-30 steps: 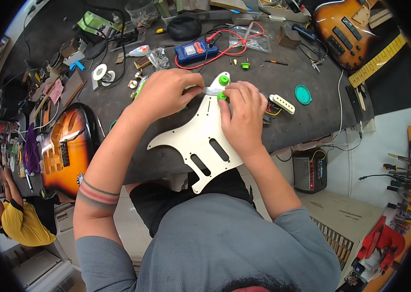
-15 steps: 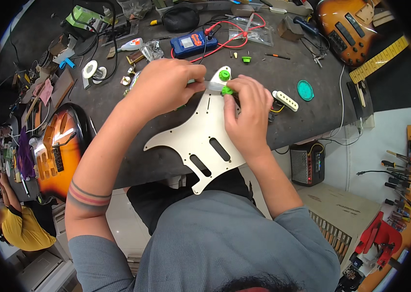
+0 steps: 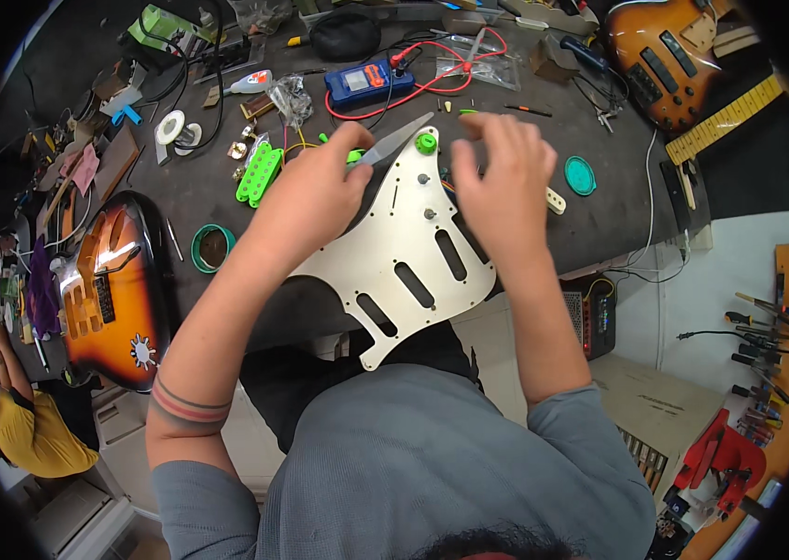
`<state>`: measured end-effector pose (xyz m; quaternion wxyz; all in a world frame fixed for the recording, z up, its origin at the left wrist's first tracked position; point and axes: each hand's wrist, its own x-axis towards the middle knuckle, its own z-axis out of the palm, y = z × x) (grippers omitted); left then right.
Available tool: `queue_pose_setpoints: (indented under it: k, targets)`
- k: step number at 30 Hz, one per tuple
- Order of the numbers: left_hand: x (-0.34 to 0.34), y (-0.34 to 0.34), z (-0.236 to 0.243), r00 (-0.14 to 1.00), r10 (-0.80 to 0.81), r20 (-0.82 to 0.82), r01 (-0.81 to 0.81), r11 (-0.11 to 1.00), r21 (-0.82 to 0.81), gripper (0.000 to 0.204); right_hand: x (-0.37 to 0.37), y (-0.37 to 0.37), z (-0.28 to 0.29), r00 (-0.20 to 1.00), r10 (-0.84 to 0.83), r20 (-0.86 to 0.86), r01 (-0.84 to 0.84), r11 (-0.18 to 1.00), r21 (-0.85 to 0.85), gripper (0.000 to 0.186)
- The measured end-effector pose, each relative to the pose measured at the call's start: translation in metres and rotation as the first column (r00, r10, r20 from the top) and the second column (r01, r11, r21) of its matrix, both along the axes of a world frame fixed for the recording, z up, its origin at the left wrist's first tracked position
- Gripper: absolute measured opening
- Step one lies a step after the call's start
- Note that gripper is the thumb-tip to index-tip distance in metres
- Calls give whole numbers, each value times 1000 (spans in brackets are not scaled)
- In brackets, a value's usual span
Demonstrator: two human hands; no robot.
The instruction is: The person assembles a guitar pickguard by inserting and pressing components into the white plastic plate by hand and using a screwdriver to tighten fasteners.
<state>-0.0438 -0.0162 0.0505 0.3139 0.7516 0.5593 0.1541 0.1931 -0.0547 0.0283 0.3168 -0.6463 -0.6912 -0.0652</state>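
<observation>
A cream guitar pickguard (image 3: pixel 385 257) lies near the table's front edge, its narrow end pointing away from me. One green knob (image 3: pixel 426 143) sits at that end. Below it, two bare metal shafts (image 3: pixel 427 196) stick up. My left hand (image 3: pixel 320 182) is closed round a flat pointed metal blade (image 3: pixel 399 138) whose tip reaches over the narrow end beside the knob. My right hand (image 3: pixel 506 173) hovers right of the pickguard, fingers curled but apart from the thumb. A bit of green (image 3: pixel 467 111) shows at its fingertips, mostly hidden.
A green pickup (image 3: pixel 260 175), a teal cup (image 3: pixel 213 248) and a solder spool (image 3: pixel 175 133) lie left. Further back is a blue meter (image 3: pixel 368 84) with red leads. At right are a teal lid (image 3: pixel 580 175) and a sunburst guitar body (image 3: pixel 663 61); another guitar body (image 3: pixel 119 294) stands left.
The second green knob has come off its shaft. My right hand has moved right and away, and my left hand has drawn back left with the blade. The pickguard has shifted slightly.
</observation>
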Motion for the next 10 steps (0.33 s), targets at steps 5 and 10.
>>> queue_pose_setpoints:
  k: [5, 10]
  targets:
    - [14, -1, 0, 999, -22, -46, 24, 999, 38, 33, -29, -2, -23, 1000, 8, 13, -7, 1000, -26, 36]
    - [23, 3, 6, 985, -98, -142, 109, 991, 73, 38, -32, 1, -32, 999, -43, -26, 43, 999, -9, 36]
